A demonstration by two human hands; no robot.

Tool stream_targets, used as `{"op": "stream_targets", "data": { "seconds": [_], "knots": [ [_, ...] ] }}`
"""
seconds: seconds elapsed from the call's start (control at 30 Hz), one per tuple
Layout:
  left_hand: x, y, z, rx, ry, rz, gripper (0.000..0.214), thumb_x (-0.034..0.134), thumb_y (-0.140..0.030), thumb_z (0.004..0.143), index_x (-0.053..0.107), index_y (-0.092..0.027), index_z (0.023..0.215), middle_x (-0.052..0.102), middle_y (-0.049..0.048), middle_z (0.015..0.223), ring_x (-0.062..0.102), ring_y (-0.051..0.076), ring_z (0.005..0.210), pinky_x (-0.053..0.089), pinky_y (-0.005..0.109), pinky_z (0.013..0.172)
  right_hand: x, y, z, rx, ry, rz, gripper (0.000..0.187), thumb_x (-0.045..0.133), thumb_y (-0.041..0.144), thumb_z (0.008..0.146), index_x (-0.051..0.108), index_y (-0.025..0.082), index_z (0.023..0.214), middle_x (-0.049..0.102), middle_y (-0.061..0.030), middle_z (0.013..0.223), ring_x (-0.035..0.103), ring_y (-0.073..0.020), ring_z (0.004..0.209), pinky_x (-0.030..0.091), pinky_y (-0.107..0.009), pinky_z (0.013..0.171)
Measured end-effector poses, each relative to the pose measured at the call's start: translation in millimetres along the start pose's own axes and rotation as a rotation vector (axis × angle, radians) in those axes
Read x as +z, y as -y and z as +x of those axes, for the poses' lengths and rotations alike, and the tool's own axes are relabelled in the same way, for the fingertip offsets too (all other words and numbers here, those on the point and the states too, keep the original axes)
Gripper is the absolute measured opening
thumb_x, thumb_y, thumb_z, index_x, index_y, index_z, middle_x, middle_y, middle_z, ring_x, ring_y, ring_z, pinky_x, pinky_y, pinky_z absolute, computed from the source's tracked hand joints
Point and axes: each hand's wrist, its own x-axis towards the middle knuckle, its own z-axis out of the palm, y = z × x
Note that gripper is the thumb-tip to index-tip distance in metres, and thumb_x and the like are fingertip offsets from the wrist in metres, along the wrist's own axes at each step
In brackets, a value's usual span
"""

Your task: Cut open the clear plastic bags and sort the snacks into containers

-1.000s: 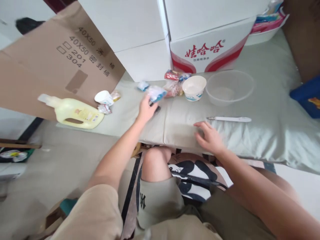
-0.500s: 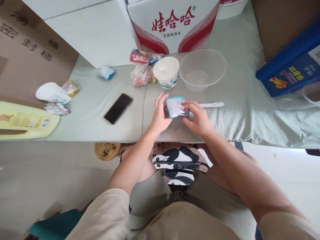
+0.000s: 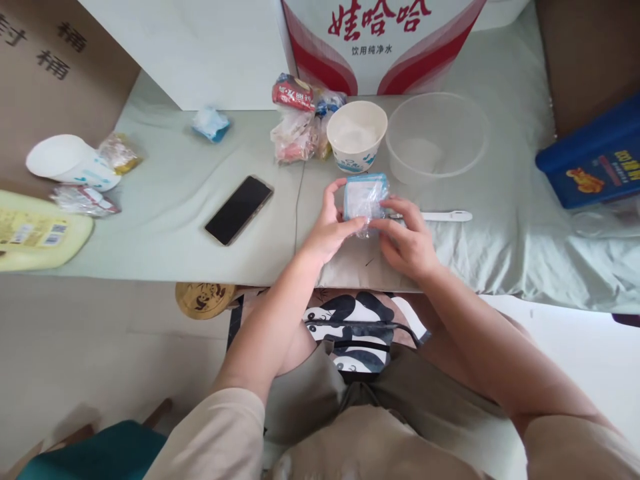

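Note:
A small blue-edged white plastic packet (image 3: 364,195) is held up above the cloth. My left hand (image 3: 330,227) grips its left side, thumb across the front low down. At the packet's right edge, my right hand (image 3: 407,237) pinches the crinkled clear plastic with thumb and fingertips. Just beyond the packet stands a white paper bowl (image 3: 357,137) with a blue print. Beside that bowl is a large clear plastic bowl (image 3: 435,137). A white-handled utensil (image 3: 447,217) lies to the right, its other end hidden behind the packet and my right hand.
A phone (image 3: 239,210) lies left of my hands. Several wrapped snacks (image 3: 295,123) sit behind. A tipped paper bowl (image 3: 73,160), wrappers and a yellow jug (image 3: 45,230) are at far left. A printed carton (image 3: 380,50) and a blue container (image 3: 595,160) border the cloth-covered surface.
The packet has been raised slightly and turned in my hands. My left thumb now lies over its front, and my right fingers have shifted along its right edge. The view has moved closer.

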Motion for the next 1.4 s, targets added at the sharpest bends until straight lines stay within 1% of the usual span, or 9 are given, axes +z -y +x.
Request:
{"op": "stream_targets", "data": {
  "seconds": [0.2,0.37,0.47,0.6,0.7,0.9,1.07,1.23,1.4],
  "knots": [
    [-16.8,-0.3,6.4,0.097,-0.082,0.017,0.096,0.078,-0.043,0.079,0.017,-0.047,0.153,0.065,0.0057,0.129,0.07,0.025,0.11,0.06,0.047,0.092,-36.1,-35.0,-15.8,0.358,-0.084,-0.251,0.041,0.053,0.024,0.088,0.065,0.019,0.127,0.07,-0.0169,0.121,0.063,-0.037,0.118,0.049,-0.059,0.101],
    [-21.9,-3.3,7.7,0.128,-0.184,0.106,0.103,0.079,-0.041,0.08,0.011,-0.045,0.156,0.065,0.0076,0.127,0.07,0.027,0.112,0.059,0.049,0.094,-41.9,-49.9,-27.1,0.378,0.017,-0.31,0.029,0.055,0.03,0.09,0.072,0.02,0.112,0.073,-0.0165,0.121,0.064,-0.0378,0.117,0.047,-0.059,0.101],
    [-17.3,-2.2,8.5,0.177,-0.231,0.192,0.109,0.082,-0.045,0.08,0.005,-0.044,0.157,0.063,0.0105,0.133,0.069,0.028,0.117,0.057,0.048,0.097,-42.9,-37.5,-25.9,0.443,0.022,-0.173,0.028,0.054,0.036,0.093,0.073,0.021,0.107,0.076,-0.013,0.097,0.07,-0.0295,0.091,0.053,-0.046,0.085],
    [-5.4,0.6,9.7,0.241,-0.166,0.278,0.108,0.082,-0.054,0.078,0.009,-0.042,0.157,0.055,0.0137,0.145,0.064,0.031,0.127,0.055,0.048,0.102,-38.8,-7.6,-17.5,0.563,0.138,0.292,0.034,0.049,0.045,0.096,0.071,0.02,0.101,0.075,-0.0069,0.079,0.067,-0.0189,0.065,0.051,-0.031,0.064],
    [6.2,4.8,10.9,0.275,-0.109,0.317,0.103,0.082,-0.055,0.078,0.016,-0.039,0.155,0.049,0.0147,0.152,0.06,0.031,0.133,0.054,0.047,0.106,-31.1,8.4,-7.9,0.555,0.182,0.466,0.037,0.048,0.048,0.096,0.07,0.019,0.096,0.074,-0.005,0.075,0.068,-0.0173,0.065,0.049,-0.028,0.065],
    [21.2,11.3,11.4,0.254,-0.03,0.357,0.096,0.076,-0.054,0.083,0.016,-0.042,0.156,0.045,0.0135,0.155,0.062,0.029,0.13,0.057,0.045,0.103,-23.9,7.2,1.3,0.505,0.224,0.366,0.037,0.048,0.049,0.096,0.065,0.02,0.08,0.065,-0.0011,0.06,0.061,-0.0158,0.059,0.041,-0.027,0.06],
    [1.2,-8.4,14.6,0.266,-0.23,0.326,0.095,0.074,-0.053,0.086,0.009,-0.05,0.156,0.046,0.0091,0.155,0.059,0.028,0.134,0.056,0.045,0.104,-33.2,1.4,-5.6,0.446,0.274,0.231,0.038,0.05,0.044,0.096,0.063,0.021,0.069,0.055,0.0011,0.053,0.048,-0.0133,0.054,0.033,-0.028,0.056],
    [-15.7,-17.3,9.2,0.282,-0.337,0.255,0.088,0.074,-0.049,0.086,0.016,-0.052,0.152,0.049,0.0074,0.152,0.058,0.026,0.133,0.056,0.045,0.103,-39.6,-16.1,-11.1,0.474,0.139,0.034,0.025,0.055,0.037,0.091,0.076,0.024,0.091,0.07,-0.0041,0.075,0.058,-0.0181,0.065,0.038,-0.03,0.06],
    [-2.0,-2.3,-9.3,0.187,-0.043,0.315,0.073,0.082,-0.055,0.075,0.045,-0.034,0.135,0.061,0.0085,0.127,0.07,0.022,0.103,0.059,0.038,0.089,-34.9,-41.0,-11.7,0.459,0.007,-0.199,0.029,0.055,0.035,0.091,0.078,0.024,0.105,0.074,-0.0112,0.108,0.068,-0.0279,0.089,0.049,-0.037,0.07]
  ]
}}
